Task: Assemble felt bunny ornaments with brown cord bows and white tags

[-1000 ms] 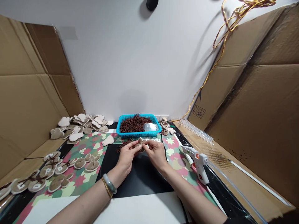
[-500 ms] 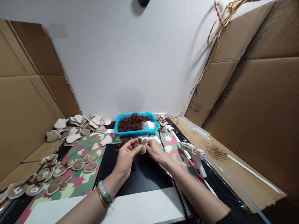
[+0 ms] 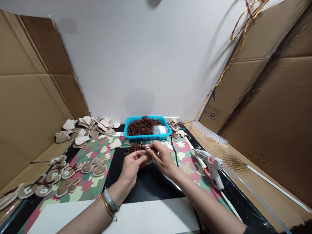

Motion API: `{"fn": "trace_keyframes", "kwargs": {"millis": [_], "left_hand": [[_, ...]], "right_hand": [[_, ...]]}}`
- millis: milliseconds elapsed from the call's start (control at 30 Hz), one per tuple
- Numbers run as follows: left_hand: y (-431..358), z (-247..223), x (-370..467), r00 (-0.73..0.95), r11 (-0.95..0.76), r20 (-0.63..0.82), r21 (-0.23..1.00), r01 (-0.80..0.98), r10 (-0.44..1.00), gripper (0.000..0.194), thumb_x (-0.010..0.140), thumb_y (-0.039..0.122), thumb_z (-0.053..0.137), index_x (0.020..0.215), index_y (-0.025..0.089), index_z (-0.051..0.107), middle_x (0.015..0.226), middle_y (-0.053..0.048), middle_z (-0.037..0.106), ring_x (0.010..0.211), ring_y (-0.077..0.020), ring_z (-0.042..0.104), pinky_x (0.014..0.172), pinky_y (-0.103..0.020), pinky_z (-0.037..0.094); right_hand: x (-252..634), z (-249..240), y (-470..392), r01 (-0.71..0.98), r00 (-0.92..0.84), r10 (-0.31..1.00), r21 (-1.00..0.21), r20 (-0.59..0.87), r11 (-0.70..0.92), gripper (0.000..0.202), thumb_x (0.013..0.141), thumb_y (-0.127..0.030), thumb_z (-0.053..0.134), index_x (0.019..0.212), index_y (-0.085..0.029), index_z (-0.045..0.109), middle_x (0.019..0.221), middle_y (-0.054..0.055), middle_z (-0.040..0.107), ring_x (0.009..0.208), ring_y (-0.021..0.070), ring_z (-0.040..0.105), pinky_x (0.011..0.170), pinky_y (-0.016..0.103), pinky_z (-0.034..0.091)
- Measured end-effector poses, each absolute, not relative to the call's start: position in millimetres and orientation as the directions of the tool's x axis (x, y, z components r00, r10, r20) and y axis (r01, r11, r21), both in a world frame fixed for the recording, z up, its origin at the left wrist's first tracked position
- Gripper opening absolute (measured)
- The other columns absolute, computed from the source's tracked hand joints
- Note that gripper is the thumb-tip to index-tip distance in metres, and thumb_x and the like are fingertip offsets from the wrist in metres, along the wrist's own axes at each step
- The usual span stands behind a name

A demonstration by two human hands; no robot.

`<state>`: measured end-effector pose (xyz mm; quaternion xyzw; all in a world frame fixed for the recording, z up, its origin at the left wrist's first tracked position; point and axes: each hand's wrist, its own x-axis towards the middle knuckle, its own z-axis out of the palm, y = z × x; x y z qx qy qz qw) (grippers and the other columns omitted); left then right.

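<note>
Between my two hands, over the black mat (image 3: 136, 185), is a small brown felt bunny-head piece (image 3: 147, 159) with a pale edge. My left hand (image 3: 130, 166) is closed on its lower left part, thumb on top. My right hand (image 3: 163, 159) pinches at its upper right side, and its fingers cover most of the ears. Whether those fingers also hold something small cannot be made out. Just behind the hands lie a few dark brown bows (image 3: 133, 148) and small white tags (image 3: 167, 145).
A blue basket (image 3: 125, 134) holds brown bows and a clear jar (image 3: 159, 130). Felt pieces (image 3: 83, 139) are heaped at back left, with bowed, tagged ones (image 3: 44, 188) in front. A white glue gun (image 3: 211, 164) stands right. Cardboard walls (image 3: 273, 107) flank the table.
My right hand has come up over the top of the felt piece, and its ears are now mostly covered. The piece has tilted. The whole view has shifted slightly.
</note>
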<state>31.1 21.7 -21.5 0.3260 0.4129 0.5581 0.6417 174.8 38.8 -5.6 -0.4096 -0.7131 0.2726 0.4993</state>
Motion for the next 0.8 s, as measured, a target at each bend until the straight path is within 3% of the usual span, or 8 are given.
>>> {"fn": "trace_keyframes", "kwargs": {"millis": [133, 267, 467, 667, 800], "left_hand": [[20, -24, 30, 0.05, 0.148, -0.142, 0.854, -0.499, 0.989, 0.027, 0.056, 0.021, 0.088, 0.072, 0.013, 0.069, 0.067, 0.001, 0.065, 0.064, -0.0102, 0.06, 0.064, -0.022, 0.05], [19, -20, 26, 0.173, 0.251, -0.186, 0.798, -0.548, 0.967, 0.026, 0.064, 0.027, 0.084, 0.081, 0.012, 0.072, 0.079, -0.003, 0.069, 0.075, -0.0129, 0.063, 0.073, -0.025, 0.053], [21, -24, 27, -0.015, 0.113, -0.141, 0.85, -0.514, 0.99, 0.031, 0.062, 0.028, 0.085, 0.082, 0.014, 0.065, 0.075, -0.001, 0.069, 0.069, -0.0134, 0.064, 0.069, -0.027, 0.055], [21, -35, 31, -0.154, -0.079, 0.028, 0.94, -0.331, 0.988, 0.028, 0.069, 0.033, 0.08, 0.078, 0.016, 0.059, 0.068, 0.001, 0.067, 0.061, -0.0127, 0.062, 0.06, -0.023, 0.051], [23, -30, 28, -0.095, -0.025, -0.006, 0.943, -0.331, 0.995, 0.026, 0.07, 0.035, 0.079, 0.08, 0.016, 0.063, 0.071, -0.002, 0.071, 0.063, -0.0151, 0.065, 0.062, -0.026, 0.052]], "right_hand": [[171, -13, 43, 0.142, -0.143, 0.926, -0.919, 0.349, 0.368, 0.029, 0.089, -0.044, 0.059, 0.074, -0.02, 0.056, 0.07, 0.0, 0.053, 0.065, 0.0144, 0.047, 0.058, 0.024, 0.038], [172, -15, 48, 0.007, -0.168, 0.942, -0.955, 0.291, 0.296, 0.03, 0.086, -0.047, 0.064, 0.077, -0.019, 0.057, 0.068, -0.003, 0.05, 0.06, 0.0117, 0.044, 0.054, 0.022, 0.037], [168, -22, 44, -0.193, -0.225, 0.961, -0.974, 0.162, 0.119, 0.031, 0.075, -0.044, 0.075, 0.087, -0.017, 0.064, 0.074, 0.0, 0.059, 0.061, 0.0122, 0.053, 0.047, 0.021, 0.042], [162, -30, 43, -0.224, -0.174, 0.978, -0.972, 0.113, 0.073, 0.02, 0.063, -0.027, 0.081, 0.067, -0.014, 0.068, 0.063, 0.0, 0.065, 0.053, 0.0115, 0.058, 0.049, 0.022, 0.048], [167, -29, 47, -0.213, -0.153, 0.986, -0.976, 0.073, 0.039, 0.012, 0.06, -0.021, 0.078, 0.065, -0.014, 0.069, 0.059, -0.001, 0.065, 0.048, 0.0101, 0.056, 0.046, 0.022, 0.05]]}}
